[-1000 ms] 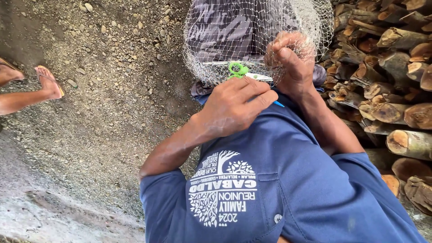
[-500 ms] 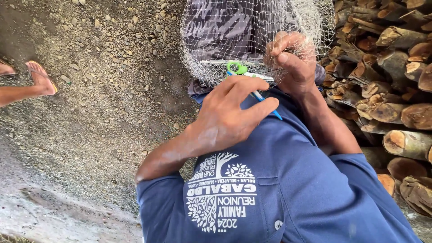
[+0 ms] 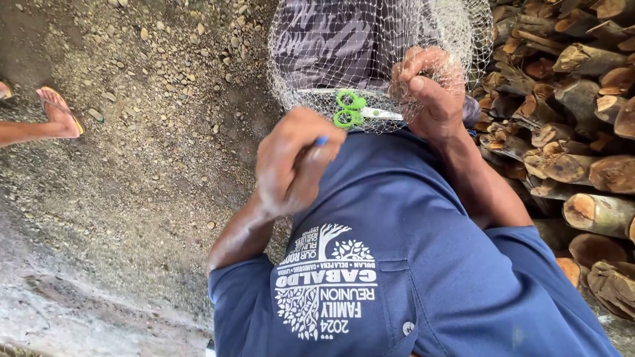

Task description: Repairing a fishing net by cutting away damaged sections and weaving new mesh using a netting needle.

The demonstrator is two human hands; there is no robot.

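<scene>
- Blue polo shirt (image 3: 423, 264) with a white tree print is seen nearest the camera, filling the lower middle of the view.
- Left hand (image 3: 294, 162) is held against the shirt front, left of centre; its fingers are curled together around a thin blue tool (image 3: 322, 140), of which only the tip is visible at the thumb.
- Right hand (image 3: 430, 89) is raised farther off, to the right; its fingers are closed on a bunched fold of white net (image 3: 311, 59).
- Green-handled scissors (image 3: 360, 111) are seen lying across the net's lower edge, between the two hands and just left of the right hand; whether they are touched by it cannot be told.
- Dark patterned cloth (image 3: 331, 39) is visible through the mesh, at the far middle.
- Gravel ground (image 3: 152, 132) occupies the left side; another person's sandalled foot (image 3: 59, 112) is noted at the far left edge.
- Stacked cut logs (image 3: 569, 132) are recorded along the right side.
</scene>
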